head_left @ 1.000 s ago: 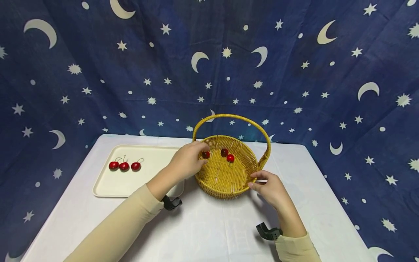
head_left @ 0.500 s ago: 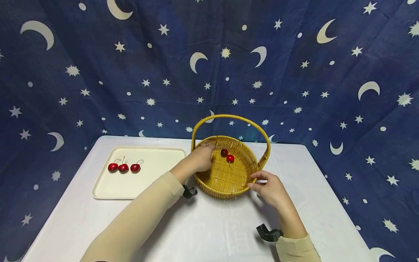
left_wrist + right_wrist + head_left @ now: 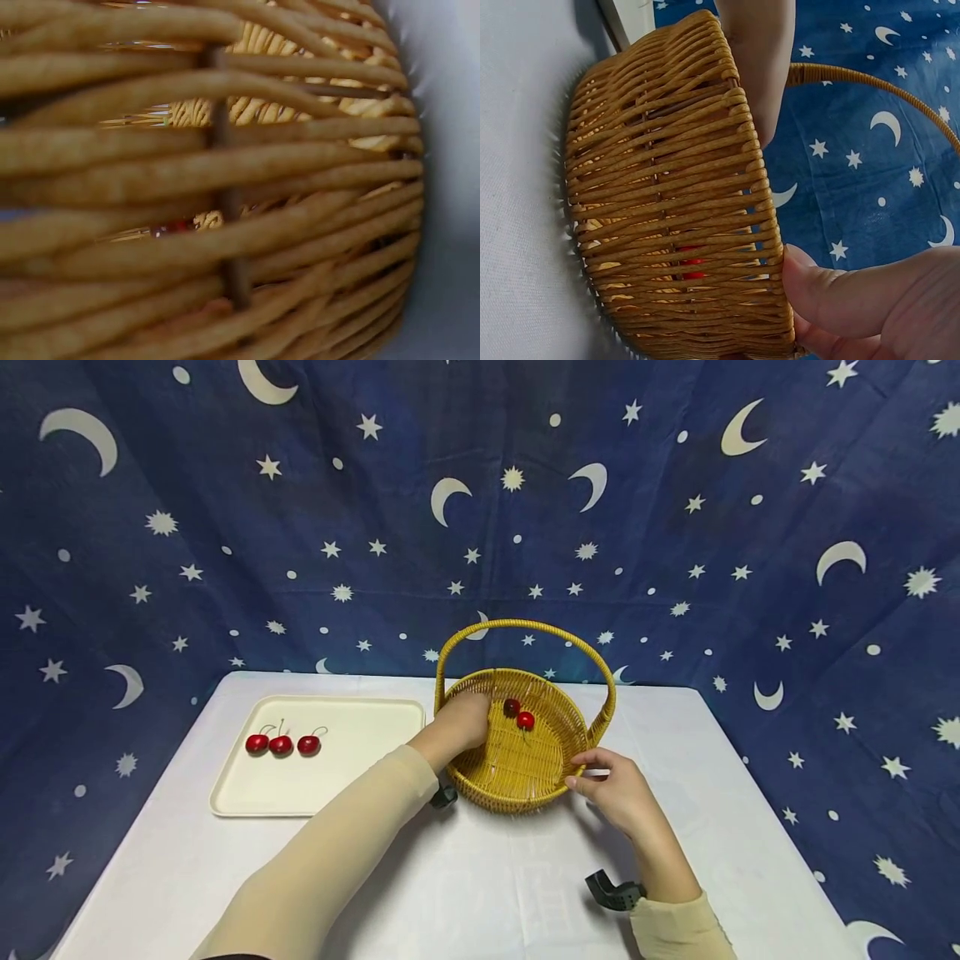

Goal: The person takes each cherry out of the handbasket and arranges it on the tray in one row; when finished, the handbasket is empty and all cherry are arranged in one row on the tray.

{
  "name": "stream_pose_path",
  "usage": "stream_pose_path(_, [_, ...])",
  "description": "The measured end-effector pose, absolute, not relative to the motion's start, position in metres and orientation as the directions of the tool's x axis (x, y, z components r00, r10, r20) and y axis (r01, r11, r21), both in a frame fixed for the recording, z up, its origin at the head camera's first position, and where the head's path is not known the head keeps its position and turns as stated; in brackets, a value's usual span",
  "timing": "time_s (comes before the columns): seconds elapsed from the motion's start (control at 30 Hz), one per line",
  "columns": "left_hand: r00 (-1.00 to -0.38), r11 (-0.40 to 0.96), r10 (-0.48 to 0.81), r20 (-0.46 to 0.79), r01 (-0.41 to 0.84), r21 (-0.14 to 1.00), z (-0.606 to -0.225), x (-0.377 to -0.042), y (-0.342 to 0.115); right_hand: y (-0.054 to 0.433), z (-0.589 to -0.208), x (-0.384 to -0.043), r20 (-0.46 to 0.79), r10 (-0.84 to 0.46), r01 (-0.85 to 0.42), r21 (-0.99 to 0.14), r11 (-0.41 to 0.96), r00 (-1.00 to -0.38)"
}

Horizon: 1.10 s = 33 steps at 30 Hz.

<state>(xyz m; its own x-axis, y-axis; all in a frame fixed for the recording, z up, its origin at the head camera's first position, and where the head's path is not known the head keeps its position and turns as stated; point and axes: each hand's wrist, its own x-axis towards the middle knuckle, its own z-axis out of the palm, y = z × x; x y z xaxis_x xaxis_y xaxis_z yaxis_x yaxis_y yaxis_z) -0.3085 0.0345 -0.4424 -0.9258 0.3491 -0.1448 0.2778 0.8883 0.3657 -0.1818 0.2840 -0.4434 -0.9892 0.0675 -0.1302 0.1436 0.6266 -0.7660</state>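
Observation:
A yellow-brown wicker basket with a tall arched handle stands on the white table. My left hand reaches inside its left part; the fingers point down and are hidden, so what they hold does not show. Two cherries lie toward the back of the basket, a dark red one and a brighter one. At the right front, my right hand pinches the rim, and in the right wrist view the thumb presses it from outside. Woven strands fill the left wrist view.
Left of the basket lies a cream tray. On it sit three stemmed cherries in a row: a left one, a middle one and a right one. A blue curtain with moons and stars hangs behind the table.
My left hand has moved right and deeper into the basket; the cherry seen at its fingertips a second ago is now out of sight. The right hand stays at the rim.

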Motion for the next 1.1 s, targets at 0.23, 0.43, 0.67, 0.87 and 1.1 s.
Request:
stream_pose_path(0.23, [-0.926, 0.909, 0.343, -0.160, 0.284, 0.307, -0.448, -0.311, 0.029, 0.280, -0.444, -0.185, -0.126, 0.052, 0.131, -0.776, 0.617, -0.991])
stream_pose_path(0.43, [-0.887, 0.773, 0.459, -0.046, 0.374, 0.512, -0.443, -0.309, 0.019, 0.278, -0.444, -0.186, -0.138, 0.061, 0.146, -0.773, 0.618, -0.989])
stream_pose_path(0.67, [-0.868, 0.644, 0.485, 0.106, 0.436, 0.628, -0.431, -0.289, 0.005, 0.279, -0.445, -0.185, -0.136, 0.057, 0.142, -0.771, 0.620, -0.989])
stream_pose_path(0.87, [-0.881, 0.537, 0.431, 0.196, 0.425, 0.729, -0.420, -0.259, -0.018, 0.280, -0.445, -0.183, -0.132, 0.059, 0.140, -0.771, 0.622, -0.990])
stream_pose_path(1.1, [-0.948, 0.502, 0.258, 0.188, 0.298, 0.812, -0.414, -0.233, -0.066, 0.280, -0.444, -0.182, -0.133, 0.064, 0.144, -0.762, 0.631, -0.989])
